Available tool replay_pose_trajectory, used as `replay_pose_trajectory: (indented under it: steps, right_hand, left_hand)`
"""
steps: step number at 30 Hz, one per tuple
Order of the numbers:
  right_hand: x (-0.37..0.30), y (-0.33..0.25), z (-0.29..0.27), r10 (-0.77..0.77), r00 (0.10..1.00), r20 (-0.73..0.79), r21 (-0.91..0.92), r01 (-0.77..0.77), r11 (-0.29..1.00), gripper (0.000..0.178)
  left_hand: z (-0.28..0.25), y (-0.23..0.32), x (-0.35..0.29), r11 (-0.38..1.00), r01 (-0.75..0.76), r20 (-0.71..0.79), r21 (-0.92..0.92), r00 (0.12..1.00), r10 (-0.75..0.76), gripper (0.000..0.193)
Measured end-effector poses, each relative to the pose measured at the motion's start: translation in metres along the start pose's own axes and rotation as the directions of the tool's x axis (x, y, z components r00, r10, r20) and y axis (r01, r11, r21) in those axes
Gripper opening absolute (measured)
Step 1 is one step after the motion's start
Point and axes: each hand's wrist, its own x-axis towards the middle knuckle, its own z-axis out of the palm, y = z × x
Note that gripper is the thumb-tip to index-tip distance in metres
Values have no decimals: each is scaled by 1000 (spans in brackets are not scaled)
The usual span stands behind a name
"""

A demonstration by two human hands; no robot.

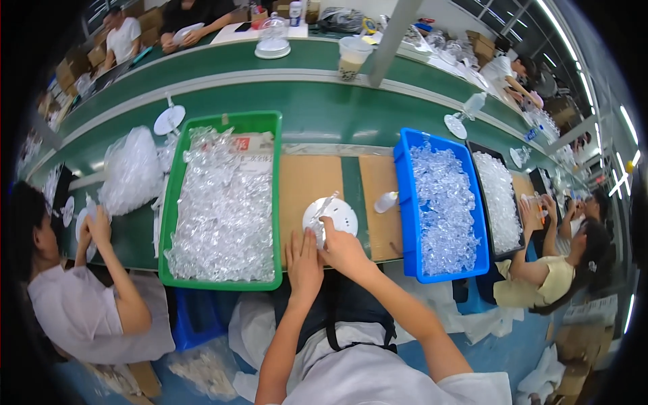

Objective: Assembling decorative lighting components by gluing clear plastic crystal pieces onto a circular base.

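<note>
While the flat left hand [305,264] is resting by a disc [345,210], the right hand [345,252], grip unclear, is seemingly positioning clear plastic [330,202], needing alignment.

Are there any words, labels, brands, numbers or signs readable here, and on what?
Printed paper in the green bin: a red block with pale characters, plus dark print; wording not copied here.
Cup beyond the bins: dark marks, too small to read.
White bottle at the top: label too small to read.
Pale box at lower right: print too blurred.
White disc by the right hand: no lettering discernible.
</note>
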Motion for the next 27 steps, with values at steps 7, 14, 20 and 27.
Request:
replay_pose_trajectory:
  steps: [7, 14, 20, 27]
  right_hand:
    - [-30, 155, -152, 243, 910, -335, -112, -294, 949, 22]
    - [-33, 204, -137, 333, 943, -14, -463, -301, 834, 37]
    - [-62, 186, -156, 239, 918, -318, -101, -283, 954, 37]
    - [-90, 26, -68, 3, 990, -138, 342, 45, 939, 41]
  left_hand:
    - [-2, 3, -1, 986, 8, 60, 169, 998, -18, 54]
    - [0, 0, -2, 991, 0, 50, 133, 999, -6, 49]
    - [-1, 2, -3, 993, 19, 53, 118, 998, -25, 50]
    - [-27, 54, -28, 597, 302, 258, -743, 953, -162, 41]
